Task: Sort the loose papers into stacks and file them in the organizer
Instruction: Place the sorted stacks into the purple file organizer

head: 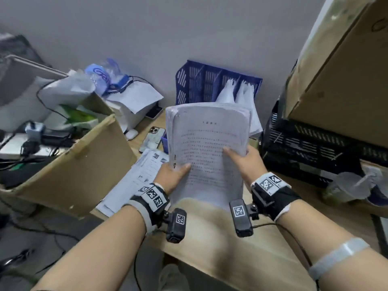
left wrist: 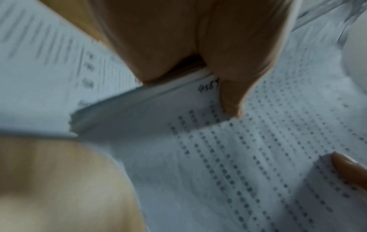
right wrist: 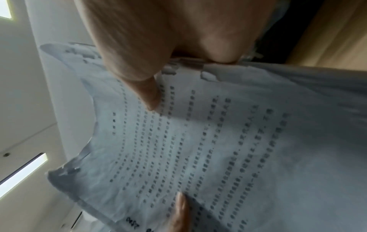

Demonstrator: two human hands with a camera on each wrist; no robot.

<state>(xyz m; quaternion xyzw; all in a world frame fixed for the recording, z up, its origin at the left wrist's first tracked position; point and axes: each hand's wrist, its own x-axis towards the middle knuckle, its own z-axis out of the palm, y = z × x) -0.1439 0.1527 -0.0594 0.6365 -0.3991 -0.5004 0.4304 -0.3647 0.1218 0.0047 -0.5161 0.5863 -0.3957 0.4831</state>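
A thick stack of printed papers [head: 206,148] is held up over the desk, its top sheet full of text lines. My left hand [head: 175,175] grips the stack's lower left edge, thumb on top. My right hand [head: 244,162] grips the right edge, thumb on the page. The left wrist view shows the stack [left wrist: 198,157] pinched under my left thumb [left wrist: 231,97]. In the right wrist view my right thumb [right wrist: 147,87] presses the same stack [right wrist: 218,149]. Behind it stands the blue organizer [head: 201,82], with white sheets [head: 237,95] in its right slots.
More loose papers [head: 136,179] lie on the wooden desk [head: 210,232] to the left. An open cardboard box [head: 84,164] stands at left. A phone [head: 152,138] and earbud case [head: 131,133] lie near the organizer. Black crates [head: 310,143] under a large carton [head: 346,70] stand at right.
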